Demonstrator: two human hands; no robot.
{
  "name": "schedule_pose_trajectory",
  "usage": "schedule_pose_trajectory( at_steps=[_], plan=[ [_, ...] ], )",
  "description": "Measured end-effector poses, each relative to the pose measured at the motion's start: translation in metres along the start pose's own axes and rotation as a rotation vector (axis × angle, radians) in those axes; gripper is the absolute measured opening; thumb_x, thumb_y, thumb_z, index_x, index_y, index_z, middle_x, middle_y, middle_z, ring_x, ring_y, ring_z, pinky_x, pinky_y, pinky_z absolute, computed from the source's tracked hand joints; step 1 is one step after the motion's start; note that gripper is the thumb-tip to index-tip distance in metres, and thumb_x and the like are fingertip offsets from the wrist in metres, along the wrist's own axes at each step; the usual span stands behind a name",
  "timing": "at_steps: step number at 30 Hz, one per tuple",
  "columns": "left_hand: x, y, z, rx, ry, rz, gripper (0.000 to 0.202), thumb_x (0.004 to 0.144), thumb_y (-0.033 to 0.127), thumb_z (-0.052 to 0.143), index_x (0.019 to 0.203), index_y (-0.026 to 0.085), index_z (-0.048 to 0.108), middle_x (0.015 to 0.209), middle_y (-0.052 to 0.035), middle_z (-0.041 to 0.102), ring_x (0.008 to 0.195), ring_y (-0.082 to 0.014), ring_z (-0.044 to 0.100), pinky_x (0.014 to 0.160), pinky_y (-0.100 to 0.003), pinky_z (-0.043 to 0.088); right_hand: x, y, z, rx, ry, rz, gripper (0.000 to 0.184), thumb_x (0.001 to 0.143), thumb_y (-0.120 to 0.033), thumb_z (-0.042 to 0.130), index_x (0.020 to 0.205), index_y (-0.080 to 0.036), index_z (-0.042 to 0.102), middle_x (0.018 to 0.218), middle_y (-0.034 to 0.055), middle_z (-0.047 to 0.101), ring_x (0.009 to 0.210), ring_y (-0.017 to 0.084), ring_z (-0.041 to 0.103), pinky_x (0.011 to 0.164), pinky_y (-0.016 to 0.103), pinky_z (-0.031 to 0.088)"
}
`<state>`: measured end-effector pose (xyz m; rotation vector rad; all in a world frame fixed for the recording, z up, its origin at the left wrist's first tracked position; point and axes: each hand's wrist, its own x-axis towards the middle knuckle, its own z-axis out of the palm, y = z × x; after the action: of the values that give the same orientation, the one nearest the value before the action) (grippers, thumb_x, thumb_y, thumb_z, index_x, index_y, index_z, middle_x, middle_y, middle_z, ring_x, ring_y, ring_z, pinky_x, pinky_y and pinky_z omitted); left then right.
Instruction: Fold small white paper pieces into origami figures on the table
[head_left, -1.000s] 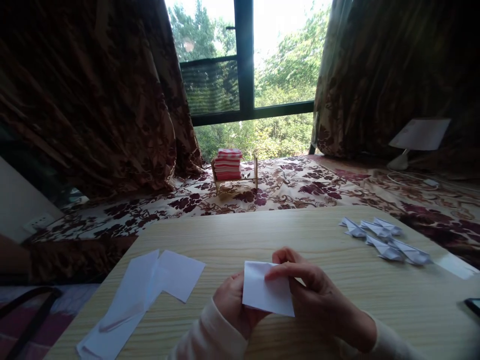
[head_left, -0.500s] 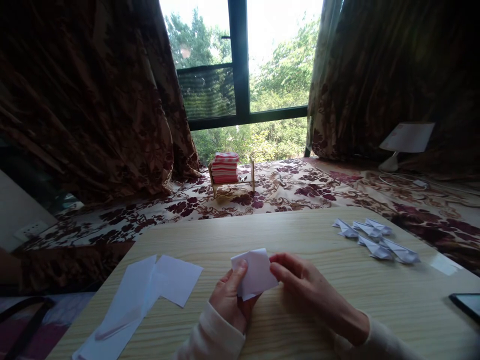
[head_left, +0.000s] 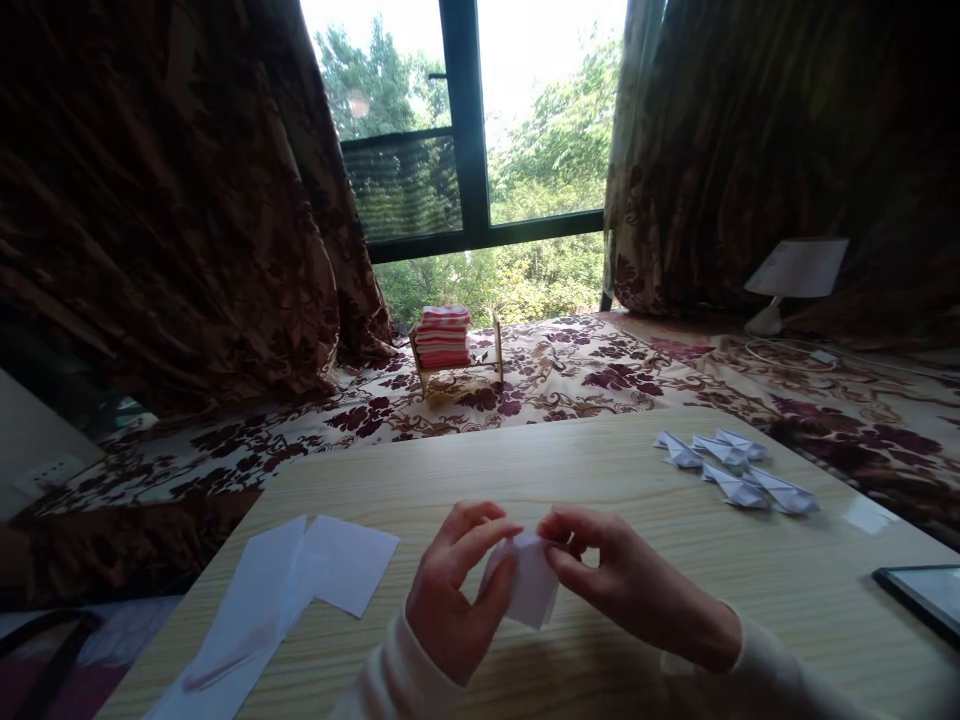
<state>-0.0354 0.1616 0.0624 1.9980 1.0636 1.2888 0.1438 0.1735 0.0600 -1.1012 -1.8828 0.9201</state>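
A small white sheet of paper, partly folded, is held upright just above the wooden table near its front edge. My left hand grips its left side with thumb and fingers curled round it. My right hand pinches its top right corner. Both wear cream sleeves.
Loose white paper sheets lie at the table's left. Several folded paper shapes sit at the right, and a dark phone or tablet at the right edge. Beyond are a flowered bedspread, a small wooden rack with striped cloth, curtains and a window.
The flat sheet has been folded smaller and turned upright between both hands. The view has shifted slightly to the right.
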Motion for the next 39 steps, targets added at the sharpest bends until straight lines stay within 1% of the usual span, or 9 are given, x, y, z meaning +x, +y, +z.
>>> schedule_pose_trajectory(
  at_steps=[2,6,9,11,15,18,28,36,39],
  plan=[
    [-0.001,-0.001,0.001,0.031,-0.041,0.014,0.022,0.073,0.006,0.054,0.087,0.018,0.066,0.092,-0.0082,0.061,0.087,-0.0192,0.057,0.079,-0.028,0.045,0.0,0.001,0.0,0.016,0.046,-0.019,0.011,0.077,-0.016,0.05,0.073,-0.016,0.06,0.066,-0.0007,0.058,0.06,0.012,0.052,0.055,0.022,0.043],
    [-0.002,-0.003,0.004,0.049,-0.037,-0.024,0.011,0.073,0.008,0.055,0.071,0.017,0.061,0.075,-0.0054,0.06,0.07,-0.0164,0.058,0.067,-0.026,0.045,0.001,0.002,0.001,0.108,0.12,-0.006,0.01,0.079,-0.022,0.052,0.085,-0.017,0.059,0.071,0.0001,0.06,0.064,0.013,0.055,0.059,0.023,0.046],
    [-0.001,-0.002,0.004,0.02,0.022,-0.105,0.01,0.073,0.012,0.058,0.065,0.017,0.06,0.069,-0.0048,0.061,0.066,-0.0167,0.059,0.064,-0.025,0.046,0.0,0.0,0.002,0.214,0.159,-0.004,0.023,0.08,-0.025,0.055,0.102,-0.02,0.05,0.075,0.0,0.06,0.067,0.013,0.058,0.061,0.024,0.049],
    [-0.001,-0.001,0.005,-0.03,0.079,-0.173,0.011,0.071,0.015,0.061,0.061,0.018,0.061,0.069,-0.0053,0.064,0.066,-0.0176,0.06,0.064,-0.025,0.046,0.0,-0.002,0.001,0.226,0.187,-0.039,0.022,0.08,-0.026,0.055,0.1,-0.021,0.047,0.077,0.0002,0.06,0.068,0.013,0.059,0.062,0.024,0.05],
    [-0.002,-0.001,0.01,-0.16,0.194,-0.286,0.011,0.067,0.018,0.065,0.057,0.018,0.062,0.07,-0.0053,0.066,0.067,-0.0189,0.061,0.064,-0.025,0.046,-0.001,-0.002,-0.001,0.08,0.211,-0.095,0.006,0.08,-0.025,0.056,0.083,-0.02,0.054,0.078,0.0018,0.062,0.068,0.013,0.058,0.062,0.025,0.05],
    [-0.003,0.0,0.014,-0.196,0.243,-0.317,0.011,0.066,0.018,0.066,0.055,0.018,0.062,0.068,-0.0046,0.066,0.065,-0.0186,0.061,0.063,-0.024,0.046,0.0,-0.001,0.0,0.023,0.217,-0.086,0.006,0.08,-0.025,0.056,0.083,-0.02,0.057,0.078,0.0018,0.063,0.068,0.014,0.058,0.063,0.025,0.049],
    [-0.007,0.005,0.014,-0.051,0.187,-0.248,0.014,0.07,0.019,0.063,0.057,0.021,0.06,0.071,-0.0048,0.067,0.069,-0.0197,0.062,0.066,-0.026,0.047,-0.001,-0.005,0.001,0.057,0.274,-0.108,0.005,0.08,-0.022,0.056,0.084,-0.02,0.057,0.076,0.0012,0.062,0.066,0.013,0.057,0.061,0.023,0.049],
    [-0.007,0.004,0.013,-0.055,0.229,-0.168,0.014,0.069,0.015,0.064,0.056,0.019,0.06,0.067,-0.0027,0.066,0.066,-0.0169,0.062,0.063,-0.022,0.046,-0.001,-0.004,0.002,0.026,0.285,-0.141,0.003,0.08,-0.02,0.055,0.082,-0.019,0.057,0.076,0.0015,0.062,0.067,0.013,0.056,0.062,0.023,0.048],
    [-0.008,0.001,0.011,-0.028,0.169,-0.125,0.012,0.071,0.015,0.062,0.06,0.019,0.06,0.07,-0.0029,0.066,0.068,-0.0166,0.063,0.064,-0.023,0.047,-0.001,-0.006,0.001,0.021,0.278,-0.137,0.003,0.079,-0.02,0.056,0.08,-0.019,0.058,0.074,0.0004,0.062,0.064,0.012,0.055,0.06,0.022,0.047]
  ],
)
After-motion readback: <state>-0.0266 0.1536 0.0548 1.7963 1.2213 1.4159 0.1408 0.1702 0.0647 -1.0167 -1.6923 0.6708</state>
